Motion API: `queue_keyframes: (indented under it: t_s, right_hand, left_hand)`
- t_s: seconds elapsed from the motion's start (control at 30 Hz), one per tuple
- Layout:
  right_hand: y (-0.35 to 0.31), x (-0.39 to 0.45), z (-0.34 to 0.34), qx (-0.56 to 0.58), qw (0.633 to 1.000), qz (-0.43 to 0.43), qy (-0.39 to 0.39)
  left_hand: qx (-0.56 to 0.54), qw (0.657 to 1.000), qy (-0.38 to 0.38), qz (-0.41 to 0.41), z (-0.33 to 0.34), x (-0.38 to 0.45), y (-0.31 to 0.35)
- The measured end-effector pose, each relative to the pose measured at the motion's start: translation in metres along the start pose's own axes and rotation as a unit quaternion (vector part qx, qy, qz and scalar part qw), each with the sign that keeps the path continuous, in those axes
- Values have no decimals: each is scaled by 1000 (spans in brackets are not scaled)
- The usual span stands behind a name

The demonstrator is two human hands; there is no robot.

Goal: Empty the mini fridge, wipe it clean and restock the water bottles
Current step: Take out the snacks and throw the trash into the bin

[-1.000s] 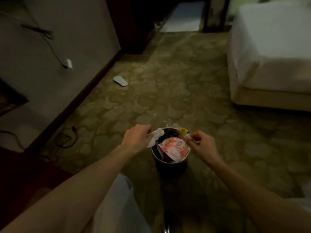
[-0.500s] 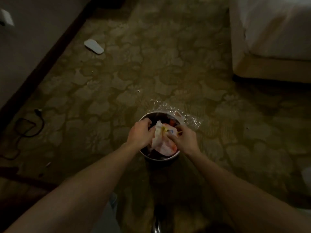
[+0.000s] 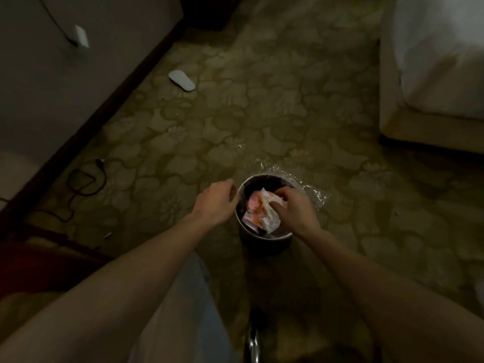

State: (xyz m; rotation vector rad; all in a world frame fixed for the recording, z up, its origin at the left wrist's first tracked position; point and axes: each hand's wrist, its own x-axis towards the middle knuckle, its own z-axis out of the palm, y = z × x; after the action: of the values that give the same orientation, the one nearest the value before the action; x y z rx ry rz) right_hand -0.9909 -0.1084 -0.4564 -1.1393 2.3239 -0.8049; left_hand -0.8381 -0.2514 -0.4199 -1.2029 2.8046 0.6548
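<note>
A small round dark waste bin (image 3: 264,238) stands on the patterned carpet just in front of me. Inside lie a pink and red wrapper (image 3: 253,208) and a crumpled white tissue (image 3: 269,209). My right hand (image 3: 292,209) is over the bin, fingers curled down onto the white tissue and pressing it in. My left hand (image 3: 216,203) hovers beside the bin's left rim, fingers loosely apart and holding nothing. No fridge or water bottle is in view.
Clear plastic film (image 3: 313,188) lies on the carpet behind the bin. A white slipper (image 3: 182,80) sits near the wall on the left. A black cable (image 3: 83,179) coils by the skirting board. A bed (image 3: 432,74) fills the right.
My left hand has let go of the white tissue and pulled back to the bin's left side. My right hand has pushed the rubbish down into the bin.
</note>
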Motion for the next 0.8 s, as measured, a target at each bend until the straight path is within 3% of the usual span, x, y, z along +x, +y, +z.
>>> queue_keyframes:
  t_s: [0.17, 0.47, 0.8]
  right_hand:
    - [-67, -26, -29, -12, 998, -61, 11]
    - [-212, -94, -33, 5, 968, -249, 14]
    - [-396, -172, -29, 57, 883, -466, 5]
  left_hand:
    - [33, 998, 59, 18, -57, -57, -3]
    - [95, 983, 156, -22, -168, -192, -35]
    - [119, 939, 302, -115, -276, -349, -60]
